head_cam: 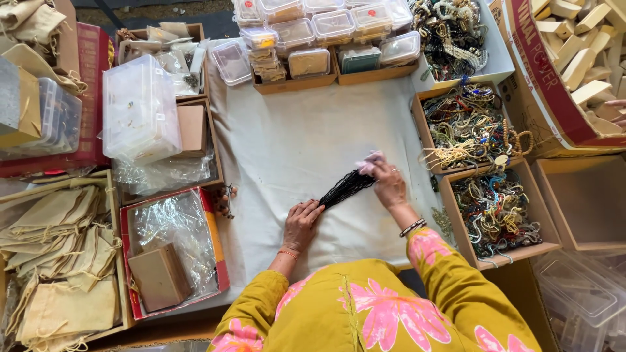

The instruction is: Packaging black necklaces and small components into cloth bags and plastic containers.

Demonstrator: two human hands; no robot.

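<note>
Now straightening step: black cord bundle (345, 188) on white cloth (293, 143), mid-tabletop. Left hand (301, 225) fingers together, pressing near end flat. Right hand (389, 184) fingers clamped on far end by pink tag (369, 161). Next likely needs even pull, ends aligned.

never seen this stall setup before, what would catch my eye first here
At the centre, on the white cloth, the left hand and right hand stretch a bundle of thin black cords. To the right, brown cardboard boxes brim with colourful beaded strings; to the left lie beige drawstring pouches.
</note>
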